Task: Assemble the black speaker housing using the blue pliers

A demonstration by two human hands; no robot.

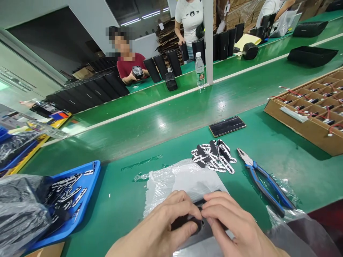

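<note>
My left hand (pixel 166 221) and my right hand (pixel 232 219) meet at the bottom centre, fingers bent and fingertips almost touching. Between them is a smooth black part (pixel 208 230), mostly covered by the hands, so its kind cannot be made out. Both hands are closed on it, the left thumb and index finger pinching near its middle. It lies over a white sheet with clear plastic film (pixel 184 176). Just beyond the sheet is a loose pile of black-and-white oblong strips (pixel 213 157). Blue-handled pliers (pixel 257 178) lie open to the right of my right hand.
A blue tray (pixel 88 200) with more strips and a grey plastic bag (pixel 21 210) stands left. Behind the pile lies a phone (pixel 227 126); a divided cardboard box (pixel 297 123) with wired parts is right. Across the bench are a bottle (pixel 199 71), black housings (pixel 160 67) and co-workers.
</note>
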